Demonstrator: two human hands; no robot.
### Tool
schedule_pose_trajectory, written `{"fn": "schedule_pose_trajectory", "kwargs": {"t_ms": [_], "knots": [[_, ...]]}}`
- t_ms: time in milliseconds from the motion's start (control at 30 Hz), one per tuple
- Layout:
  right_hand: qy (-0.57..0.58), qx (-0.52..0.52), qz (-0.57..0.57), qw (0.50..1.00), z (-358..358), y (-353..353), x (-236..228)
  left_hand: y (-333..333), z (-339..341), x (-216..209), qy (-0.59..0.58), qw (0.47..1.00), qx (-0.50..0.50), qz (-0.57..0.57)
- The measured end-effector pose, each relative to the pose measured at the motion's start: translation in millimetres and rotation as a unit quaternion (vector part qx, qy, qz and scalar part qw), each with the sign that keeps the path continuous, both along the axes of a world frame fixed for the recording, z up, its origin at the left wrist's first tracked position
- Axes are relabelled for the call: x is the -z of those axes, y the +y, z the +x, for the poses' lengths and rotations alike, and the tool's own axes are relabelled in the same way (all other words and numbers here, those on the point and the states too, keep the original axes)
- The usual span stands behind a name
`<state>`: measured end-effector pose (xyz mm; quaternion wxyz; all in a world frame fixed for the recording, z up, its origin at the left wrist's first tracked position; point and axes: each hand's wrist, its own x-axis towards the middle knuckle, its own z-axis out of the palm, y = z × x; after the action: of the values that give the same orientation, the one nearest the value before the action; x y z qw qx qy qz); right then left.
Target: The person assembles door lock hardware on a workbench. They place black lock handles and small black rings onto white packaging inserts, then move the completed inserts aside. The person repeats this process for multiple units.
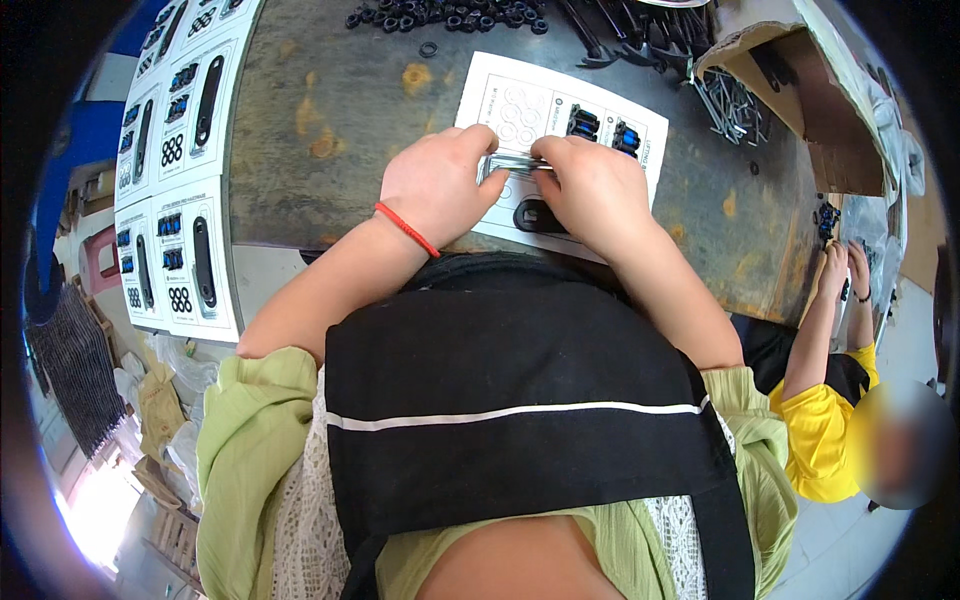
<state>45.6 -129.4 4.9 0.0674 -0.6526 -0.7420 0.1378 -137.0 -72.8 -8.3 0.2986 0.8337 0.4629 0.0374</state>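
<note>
A white printed card [640, 190] lies on the dark table before me. Two black-and-blue parts [583, 123] sit in its upper right half, and a black oblong part [536, 215] shows near its lower edge, partly behind my right hand. Ring shapes [520, 112] show on its upper left. Over the card's middle, my left hand [440, 180] and my right hand [597, 185] pinch a small shiny silver or clear piece [514, 162] from either end. Its exact kind is unclear, since the fingers cover its ends.
Finished-looking cards [185, 255] lie in rows at the left. Black rings [450, 15] and long black parts [640, 40] are heaped at the far edge. Silver rods [730, 108] lie by an open cardboard box [845, 160]. A co-worker in a yellow top [822, 440] works at the right.
</note>
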Motion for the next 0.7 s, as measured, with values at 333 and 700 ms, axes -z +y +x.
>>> {"fn": "schedule_pose_trajectory", "kwargs": {"t_ms": [333, 700], "knots": [[0.009, 0.032, -0.029, 0.999, 1.4, -8.1, 1.6, -3.0, -4.7, 28.8, -0.132, 0.982, 0.049, 0.128], [0.032, 0.06, -0.124, 0.99, 38.0, -48.2, -10.3, 4.7, -19.1, 23.7, -0.192, 0.975, 0.108, 0.037]]}}
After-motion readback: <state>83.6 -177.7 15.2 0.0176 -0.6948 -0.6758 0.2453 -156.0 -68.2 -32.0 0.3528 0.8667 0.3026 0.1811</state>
